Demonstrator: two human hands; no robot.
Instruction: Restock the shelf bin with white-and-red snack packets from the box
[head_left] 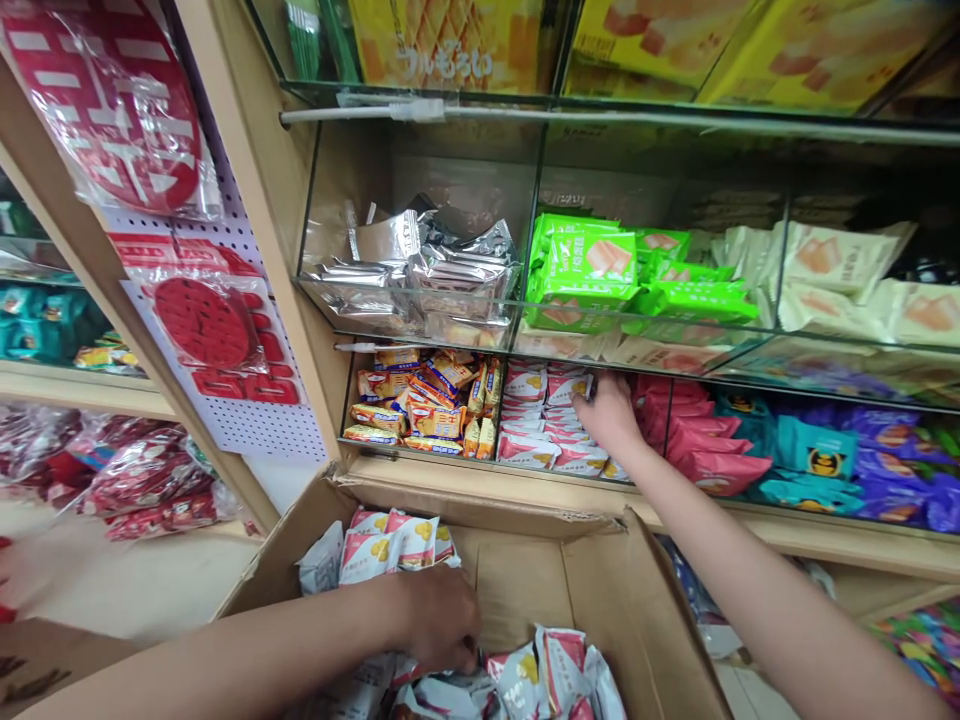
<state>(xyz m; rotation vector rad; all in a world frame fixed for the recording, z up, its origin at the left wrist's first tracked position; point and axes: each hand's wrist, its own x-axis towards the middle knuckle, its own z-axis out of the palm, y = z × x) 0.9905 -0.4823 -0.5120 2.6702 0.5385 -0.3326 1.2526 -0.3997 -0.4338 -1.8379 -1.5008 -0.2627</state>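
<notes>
My left hand (441,615) is down inside an open cardboard box (525,580), its fingers curled at the pink-and-white snack packets (536,675). Whatever may be between those fingertips is hidden. More packets of the same kind (394,545) lie at the back left of the box. My right hand (609,412) reaches into a low shelf bin, beside stacked rows of pink-and-white packets (544,415). Its thumb shows near the packets, while the other fingers are mostly hidden under the shelf above.
Orange wrapped snacks (431,400) fill the bin to the left; pink packets (697,435) and teal packets (814,455) lie right. Above, a glass-fronted shelf (637,330) holds silver packets (435,265) and green packets (585,265). Red decorations (206,320) hang on a pegboard at left.
</notes>
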